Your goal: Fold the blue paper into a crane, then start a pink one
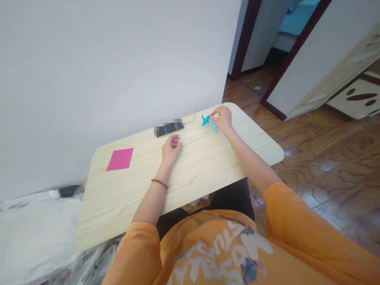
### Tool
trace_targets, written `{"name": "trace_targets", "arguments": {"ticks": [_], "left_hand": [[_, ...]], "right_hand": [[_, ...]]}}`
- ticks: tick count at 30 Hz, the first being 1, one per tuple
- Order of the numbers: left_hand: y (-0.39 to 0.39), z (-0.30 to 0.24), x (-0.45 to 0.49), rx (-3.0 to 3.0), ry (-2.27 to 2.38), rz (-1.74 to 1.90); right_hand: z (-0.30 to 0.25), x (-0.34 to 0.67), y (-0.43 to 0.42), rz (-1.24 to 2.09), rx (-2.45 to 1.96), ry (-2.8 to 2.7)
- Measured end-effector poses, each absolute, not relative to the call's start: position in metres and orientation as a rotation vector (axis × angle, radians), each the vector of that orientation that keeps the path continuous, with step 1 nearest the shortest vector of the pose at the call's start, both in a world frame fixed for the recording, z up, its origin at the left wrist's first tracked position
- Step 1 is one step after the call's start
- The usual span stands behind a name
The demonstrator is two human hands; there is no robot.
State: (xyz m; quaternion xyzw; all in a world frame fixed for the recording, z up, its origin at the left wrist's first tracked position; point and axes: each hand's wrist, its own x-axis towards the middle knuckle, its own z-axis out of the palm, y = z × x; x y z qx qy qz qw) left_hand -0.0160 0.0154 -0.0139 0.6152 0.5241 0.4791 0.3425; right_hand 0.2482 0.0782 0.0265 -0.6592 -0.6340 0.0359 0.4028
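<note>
A small blue folded paper figure (pixel 208 121) sits at the far right of the light wooden table (pixel 190 174). My right hand (pixel 222 118) is closed in a pinch on it. My left hand (pixel 171 149) rests on the tabletop near the middle, fingers loosely curled, holding nothing I can see; a red band circles its wrist. A dark phone (pixel 169 129) lies just beyond my left hand. A pink square paper sheet (pixel 120 159) lies flat on the left part of the table.
The table stands against a white wall (pixel 118 71). White cloth and clutter (pixel 38 233) lie on the floor to the left. Glossy wooden floor (pixel 326 158) and a doorway (pixel 267 51) are to the right.
</note>
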Motion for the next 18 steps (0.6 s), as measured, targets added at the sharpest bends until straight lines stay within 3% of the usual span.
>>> {"name": "trace_targets", "arguments": {"ticks": [18], "left_hand": [[0.0165, -0.0137, -0.0159, 1.591, 1.349, 1.248]], "right_hand": [[0.0192, 0.248, 0.0784, 0.188, -1.746, -1.564]]}}
